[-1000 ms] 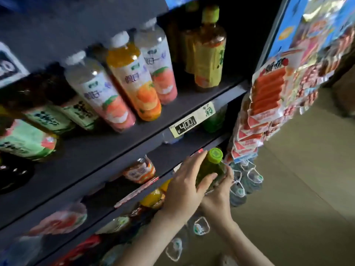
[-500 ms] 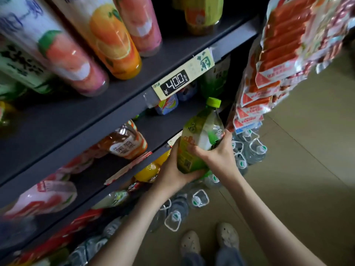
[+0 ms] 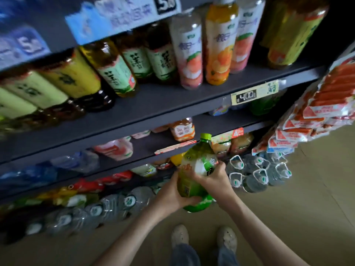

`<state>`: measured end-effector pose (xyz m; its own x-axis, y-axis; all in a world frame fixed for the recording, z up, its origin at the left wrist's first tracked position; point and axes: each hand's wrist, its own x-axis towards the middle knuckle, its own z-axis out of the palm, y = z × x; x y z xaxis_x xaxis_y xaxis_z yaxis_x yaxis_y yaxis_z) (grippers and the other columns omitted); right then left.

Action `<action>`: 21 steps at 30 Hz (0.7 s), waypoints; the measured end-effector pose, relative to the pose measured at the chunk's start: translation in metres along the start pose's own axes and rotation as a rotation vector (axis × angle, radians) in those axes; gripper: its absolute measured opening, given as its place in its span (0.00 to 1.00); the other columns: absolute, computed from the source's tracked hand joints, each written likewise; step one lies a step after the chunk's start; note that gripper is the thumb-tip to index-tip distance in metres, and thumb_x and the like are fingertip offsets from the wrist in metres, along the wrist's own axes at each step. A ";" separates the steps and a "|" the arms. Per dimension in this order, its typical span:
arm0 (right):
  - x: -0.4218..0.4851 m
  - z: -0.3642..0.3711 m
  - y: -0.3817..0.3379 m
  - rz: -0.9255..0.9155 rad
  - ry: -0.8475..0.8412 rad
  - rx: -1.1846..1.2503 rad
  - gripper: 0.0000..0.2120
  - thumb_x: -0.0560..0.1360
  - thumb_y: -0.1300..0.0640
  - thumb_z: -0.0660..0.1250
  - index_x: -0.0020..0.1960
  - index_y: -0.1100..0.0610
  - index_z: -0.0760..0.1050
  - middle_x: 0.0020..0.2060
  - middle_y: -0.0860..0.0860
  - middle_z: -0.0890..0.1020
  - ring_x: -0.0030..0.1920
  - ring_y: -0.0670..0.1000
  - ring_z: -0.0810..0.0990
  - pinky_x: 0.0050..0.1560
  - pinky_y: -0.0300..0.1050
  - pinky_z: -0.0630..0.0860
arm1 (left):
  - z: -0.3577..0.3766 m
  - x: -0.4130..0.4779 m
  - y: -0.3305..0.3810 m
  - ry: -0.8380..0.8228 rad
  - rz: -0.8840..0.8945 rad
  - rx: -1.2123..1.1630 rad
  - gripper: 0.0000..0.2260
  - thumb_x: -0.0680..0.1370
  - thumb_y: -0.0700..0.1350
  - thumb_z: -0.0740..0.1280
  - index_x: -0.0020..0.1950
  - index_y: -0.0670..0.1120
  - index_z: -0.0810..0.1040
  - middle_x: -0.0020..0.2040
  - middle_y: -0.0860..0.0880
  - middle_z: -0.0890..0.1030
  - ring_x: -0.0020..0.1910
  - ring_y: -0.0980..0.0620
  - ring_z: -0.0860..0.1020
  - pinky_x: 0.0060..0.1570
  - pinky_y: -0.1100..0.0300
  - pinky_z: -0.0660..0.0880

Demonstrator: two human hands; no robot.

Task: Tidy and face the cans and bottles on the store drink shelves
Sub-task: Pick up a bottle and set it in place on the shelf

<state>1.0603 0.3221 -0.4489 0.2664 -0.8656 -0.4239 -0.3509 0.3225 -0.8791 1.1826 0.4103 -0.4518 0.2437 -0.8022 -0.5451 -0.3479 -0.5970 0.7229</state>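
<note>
One large, green-capped, yellow-green-labelled, clear plastic bottle (image 3: 194,157).

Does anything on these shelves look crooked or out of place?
The red-and-white label strip on the front edge of the lower shelf slants against that edge, as if coming loose. The green bottle is off the shelf, but the left hand and right hand are holding it. Nothing looks spilled.

1. The held bottle (image 3: 196,169) is before the lower shelf (image 3: 148,144), gripped by the left hand (image 3: 171,194) at its 8 o'clock and the right hand (image 3: 215,179) at its 4 o'clock.
2. Water bottles (image 3: 257,175) stand on the floor (image 3: 307,208) at its 3 o'clock.
3. Hanging packets (image 3: 317,116) at 2 o'clock.
4. Price tag (image 3: 253,95) at 1 o'clock.
5. Shoes (image 3: 179,238) at 6 o'clock.
</note>
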 end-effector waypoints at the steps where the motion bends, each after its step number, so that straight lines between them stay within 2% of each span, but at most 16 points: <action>1: -0.004 0.011 -0.003 -0.028 -0.008 0.000 0.21 0.63 0.62 0.80 0.36 0.54 0.66 0.37 0.43 0.75 0.36 0.30 0.78 0.37 0.24 0.72 | -0.010 -0.007 -0.007 -0.009 -0.007 -0.027 0.35 0.67 0.47 0.78 0.66 0.60 0.60 0.53 0.63 0.74 0.50 0.71 0.74 0.44 0.77 0.69; 2: -0.007 0.022 0.002 -0.031 -0.017 -0.010 0.22 0.61 0.59 0.81 0.40 0.54 0.67 0.39 0.45 0.76 0.40 0.33 0.79 0.42 0.28 0.75 | -0.021 -0.014 -0.016 -0.023 -0.015 -0.042 0.32 0.69 0.46 0.77 0.64 0.61 0.61 0.52 0.65 0.73 0.49 0.73 0.73 0.46 0.77 0.69; 3: -0.012 0.035 0.002 -0.036 -0.032 -0.029 0.27 0.59 0.53 0.82 0.46 0.54 0.66 0.43 0.48 0.77 0.47 0.39 0.80 0.49 0.36 0.77 | -0.031 -0.020 -0.026 -0.025 -0.023 -0.039 0.29 0.70 0.48 0.76 0.62 0.63 0.61 0.54 0.64 0.74 0.52 0.72 0.73 0.50 0.75 0.70; 5: -0.020 0.060 0.004 -0.031 -0.029 -0.046 0.37 0.54 0.44 0.82 0.53 0.56 0.65 0.50 0.52 0.77 0.54 0.49 0.78 0.56 0.49 0.77 | -0.049 -0.030 -0.045 -0.002 -0.036 -0.013 0.26 0.72 0.52 0.73 0.62 0.66 0.62 0.58 0.63 0.74 0.60 0.64 0.73 0.57 0.68 0.69; 7: -0.027 0.084 0.004 -0.051 -0.006 -0.068 0.42 0.52 0.40 0.80 0.56 0.58 0.65 0.52 0.53 0.77 0.55 0.51 0.77 0.57 0.50 0.76 | -0.069 -0.039 -0.070 0.028 -0.038 -0.032 0.23 0.74 0.52 0.71 0.63 0.65 0.65 0.61 0.60 0.75 0.62 0.61 0.73 0.59 0.66 0.69; 8: -0.031 0.096 0.004 -0.051 0.002 -0.078 0.44 0.52 0.38 0.80 0.57 0.59 0.66 0.53 0.54 0.77 0.56 0.52 0.77 0.58 0.51 0.75 | -0.078 -0.044 -0.083 0.053 -0.039 -0.042 0.22 0.75 0.50 0.71 0.65 0.61 0.67 0.61 0.58 0.76 0.62 0.60 0.74 0.59 0.66 0.69; 10: -0.040 0.122 0.004 -0.051 -0.017 -0.139 0.44 0.54 0.41 0.81 0.60 0.60 0.66 0.55 0.54 0.75 0.59 0.53 0.75 0.60 0.53 0.74 | -0.098 -0.055 -0.110 0.108 -0.051 -0.034 0.21 0.76 0.46 0.70 0.68 0.52 0.70 0.60 0.53 0.78 0.61 0.57 0.75 0.59 0.64 0.70; 12: -0.054 0.151 0.006 -0.070 -0.011 -0.206 0.44 0.56 0.47 0.82 0.62 0.62 0.64 0.57 0.56 0.73 0.61 0.56 0.73 0.60 0.55 0.72 | -0.119 -0.067 -0.136 0.156 -0.053 0.006 0.20 0.77 0.45 0.68 0.68 0.47 0.70 0.58 0.51 0.78 0.59 0.53 0.77 0.54 0.65 0.70; 15: -0.082 0.203 0.002 -0.058 -0.028 -0.293 0.47 0.58 0.48 0.82 0.66 0.64 0.60 0.61 0.58 0.70 0.64 0.58 0.69 0.64 0.52 0.69 | -0.155 -0.091 -0.173 0.184 -0.074 0.092 0.18 0.79 0.45 0.65 0.68 0.45 0.70 0.58 0.52 0.77 0.59 0.52 0.76 0.49 0.68 0.67; 18: -0.115 0.255 -0.012 -0.036 -0.054 -0.358 0.51 0.59 0.46 0.81 0.70 0.64 0.56 0.64 0.59 0.67 0.66 0.60 0.66 0.65 0.51 0.66 | -0.199 -0.125 -0.200 0.227 -0.090 0.176 0.18 0.79 0.47 0.64 0.68 0.45 0.70 0.61 0.49 0.78 0.59 0.51 0.77 0.50 0.65 0.69; 21: -0.145 0.297 -0.029 -0.009 -0.070 -0.386 0.51 0.58 0.46 0.81 0.69 0.65 0.56 0.63 0.60 0.67 0.66 0.61 0.66 0.64 0.53 0.66 | -0.239 -0.159 -0.221 0.259 -0.121 0.281 0.19 0.79 0.49 0.64 0.69 0.46 0.69 0.60 0.48 0.79 0.58 0.50 0.77 0.50 0.60 0.72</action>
<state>1.2985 0.5522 -0.4266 0.3270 -0.8351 -0.4424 -0.6570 0.1356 -0.7416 1.4369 0.6666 -0.4232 0.5058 -0.7245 -0.4683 -0.5282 -0.6893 0.4958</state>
